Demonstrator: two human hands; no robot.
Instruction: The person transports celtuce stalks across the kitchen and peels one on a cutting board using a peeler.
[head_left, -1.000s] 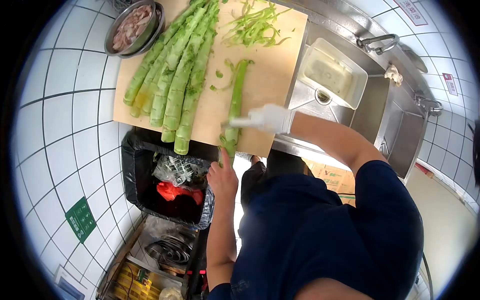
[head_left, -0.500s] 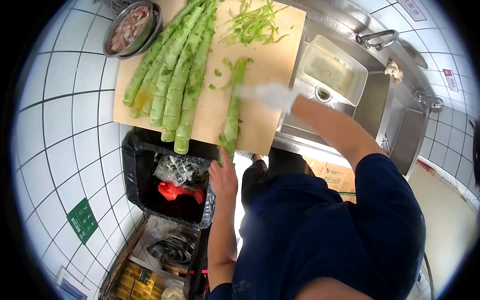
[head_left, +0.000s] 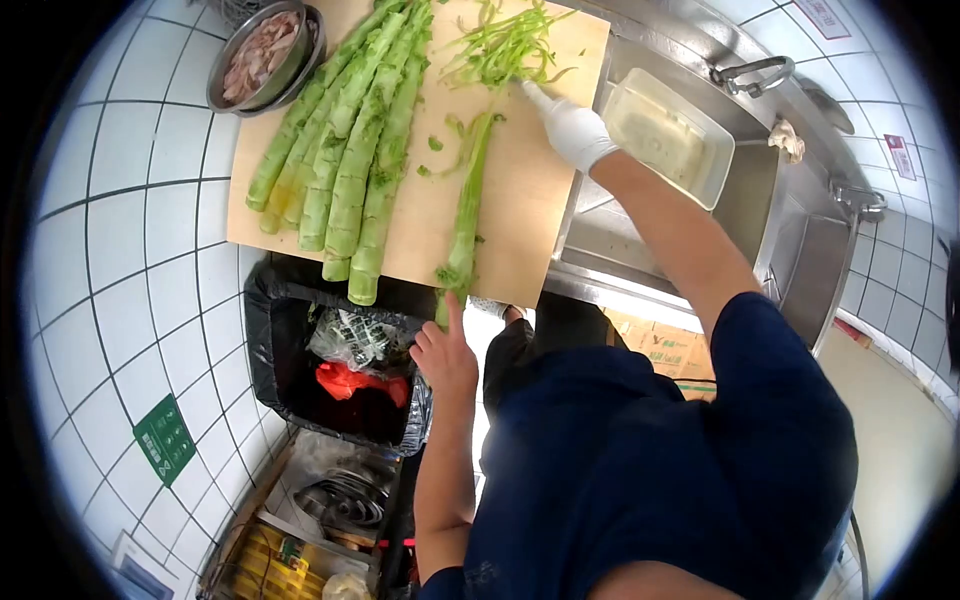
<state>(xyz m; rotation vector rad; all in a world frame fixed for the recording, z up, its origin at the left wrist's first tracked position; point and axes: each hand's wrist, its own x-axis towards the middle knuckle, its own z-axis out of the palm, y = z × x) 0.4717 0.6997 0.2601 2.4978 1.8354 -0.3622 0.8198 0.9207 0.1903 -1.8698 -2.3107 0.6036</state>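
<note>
A celtuce stalk [head_left: 464, 220] lies lengthwise on the wooden board [head_left: 520, 230], partly peeled, its near end jutting past the front edge. My left hand [head_left: 448, 350], bare, grips that near end, with the index finger stretched along it. My right hand [head_left: 575, 132], in a white glove, is closed beyond the stalk's right side. From its fingers pokes a small grey tip, apparently a peeler [head_left: 518, 84], mostly hidden. Close by the tip is a heap of green peel strips [head_left: 505, 45]. More celtuce stalks [head_left: 350, 150] lie side by side on the left.
A metal bowl of raw meat [head_left: 262, 60] stands at the board's far left corner. Below the board is a black-lined bin [head_left: 270, 350]. To the right, a steel sink [head_left: 745, 210] holds a white plastic tub [head_left: 725, 160]. A tiled wall [head_left: 120, 240] borders the left.
My right hand, blurred over the stalk before, has moved away from me to the peel heap. The stalk's upper part looks paler. My left hand stays nearly in place.
</note>
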